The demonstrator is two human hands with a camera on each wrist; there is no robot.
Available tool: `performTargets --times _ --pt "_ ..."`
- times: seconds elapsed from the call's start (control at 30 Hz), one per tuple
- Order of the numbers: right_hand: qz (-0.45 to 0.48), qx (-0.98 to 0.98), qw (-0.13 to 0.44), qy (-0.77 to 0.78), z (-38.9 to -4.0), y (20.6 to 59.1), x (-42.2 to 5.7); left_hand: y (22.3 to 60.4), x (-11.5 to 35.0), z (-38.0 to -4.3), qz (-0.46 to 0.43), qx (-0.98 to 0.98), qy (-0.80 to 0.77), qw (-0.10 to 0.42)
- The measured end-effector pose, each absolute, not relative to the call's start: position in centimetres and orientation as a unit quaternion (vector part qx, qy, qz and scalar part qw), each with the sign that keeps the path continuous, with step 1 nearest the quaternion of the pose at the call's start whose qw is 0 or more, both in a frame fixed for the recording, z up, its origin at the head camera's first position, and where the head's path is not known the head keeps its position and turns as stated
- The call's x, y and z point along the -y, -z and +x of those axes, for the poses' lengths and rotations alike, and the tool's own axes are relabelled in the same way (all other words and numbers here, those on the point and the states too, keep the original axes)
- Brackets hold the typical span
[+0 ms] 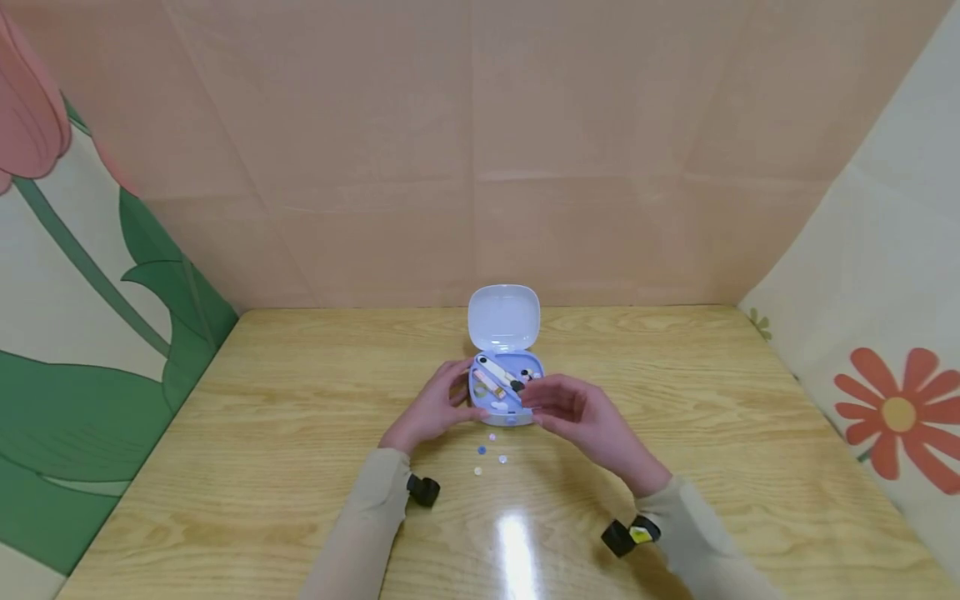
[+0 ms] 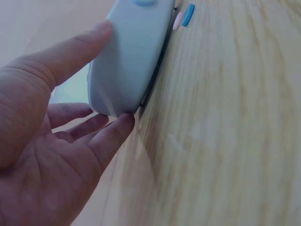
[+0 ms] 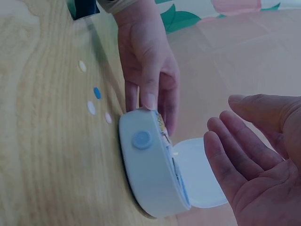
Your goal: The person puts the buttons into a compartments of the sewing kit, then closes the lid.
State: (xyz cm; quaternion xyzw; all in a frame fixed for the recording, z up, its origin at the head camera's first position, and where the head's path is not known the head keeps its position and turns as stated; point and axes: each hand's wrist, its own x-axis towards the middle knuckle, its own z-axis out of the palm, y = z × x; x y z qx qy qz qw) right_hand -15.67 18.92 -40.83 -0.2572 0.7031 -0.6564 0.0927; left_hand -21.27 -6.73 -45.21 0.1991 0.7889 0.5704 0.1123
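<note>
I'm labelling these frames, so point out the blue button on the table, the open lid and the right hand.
Blue button (image 3: 97, 92), right wrist view: its middle.
Open lid (image 1: 504, 318), head view: its inner face.
Right hand (image 1: 590, 418), head view: its middle.

The left forearm (image 1: 360, 525) is slanting inward, the left hand (image 1: 437, 406) is gripping, left thumb (image 2: 75, 54) standing apart from the left fingers (image 2: 114, 141); and opposite, the right forearm (image 1: 697, 537) is angling in too, the right hand (image 1: 583, 414) hovering, right fingers (image 3: 235, 155) bending loosely, right thumb (image 3: 263, 109) standing clear of them!
</note>
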Motion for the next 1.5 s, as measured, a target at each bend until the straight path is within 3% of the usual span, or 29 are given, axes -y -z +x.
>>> performTargets --times 0.63,0.97,1.5 --pt "-0.255 -0.728 0.120 0.625 -14.9 43.2 -17.7 46.1 6.8 -21.9 0.198 -0.790 -0.570 0.109" --pt "-0.245 -0.740 0.168 0.603 -14.8 44.3 -17.1 45.9 6.8 -21.7 0.198 -0.786 -0.575 0.110" --pt "-0.253 -0.750 0.178 0.585 -14.8 45.3 -16.7 45.8 6.6 -21.6 0.201 -0.793 -0.565 0.103"
